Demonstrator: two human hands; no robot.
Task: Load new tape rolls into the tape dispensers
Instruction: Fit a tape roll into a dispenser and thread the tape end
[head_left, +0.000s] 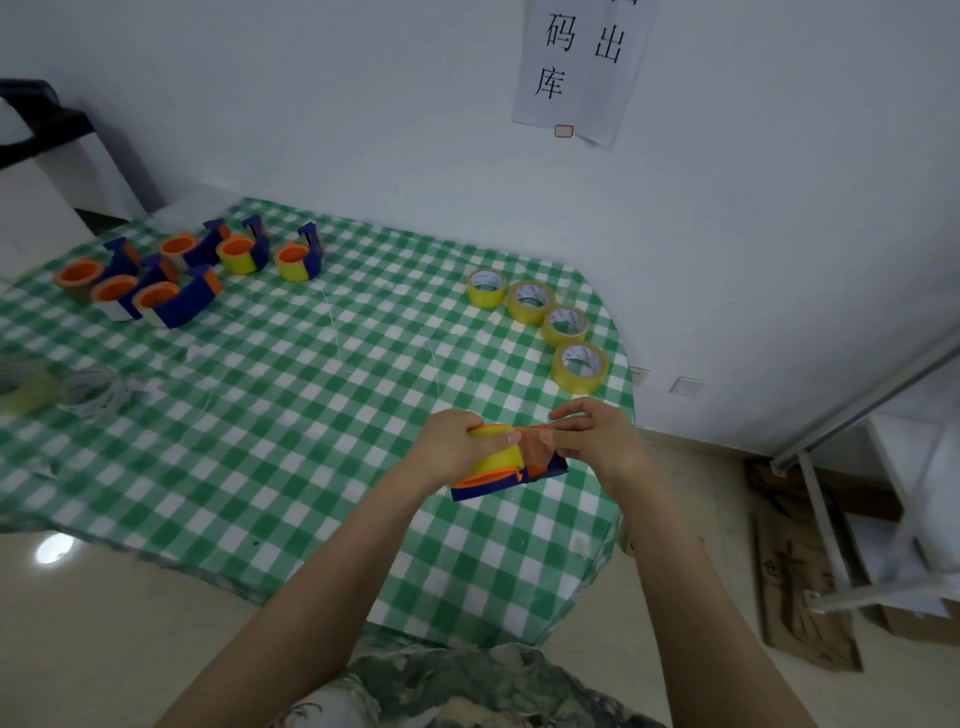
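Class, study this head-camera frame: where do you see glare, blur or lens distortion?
Head view: a bright light reflection sits on the glossy floor at lower left; the clear tape rolls at the left edge look smeared; wide-angle bending curves the checked tablecloth edges; the hands and dispenser stay fairly sharp.

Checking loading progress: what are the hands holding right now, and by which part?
The left hand grips the yellow tape roll seated in the blue dispenser; the right hand pinches the tape's loose end at the dispenser's front.
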